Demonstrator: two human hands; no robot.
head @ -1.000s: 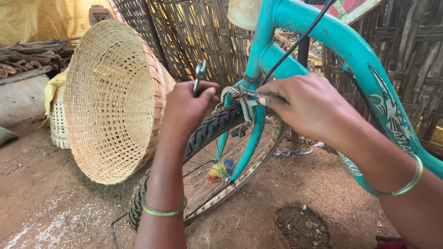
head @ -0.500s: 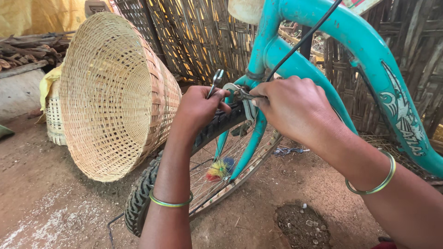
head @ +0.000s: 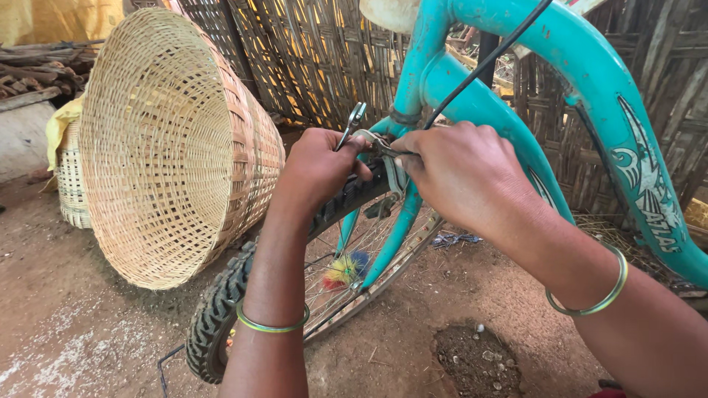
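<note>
Head view, near: the left hand (head: 317, 168) was closed around a small spanner (head: 352, 122).
Right hand (head: 461, 173): it pinched the metal brake part (head: 383, 147) over the black tyre (head: 221, 313).
Bike: a teal frame (head: 590, 81) stood above both hands.
Far: a big woven basket (head: 166, 147) lay on its side by the cane wall (head: 310, 59).

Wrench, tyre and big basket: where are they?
wrench (head: 355, 118), head view, on its open metal end above the left hand.
tyre (head: 214, 320), head view, on the knobbly black tread low down.
big basket (head: 158, 147), head view, on its woven inner wall.
</note>
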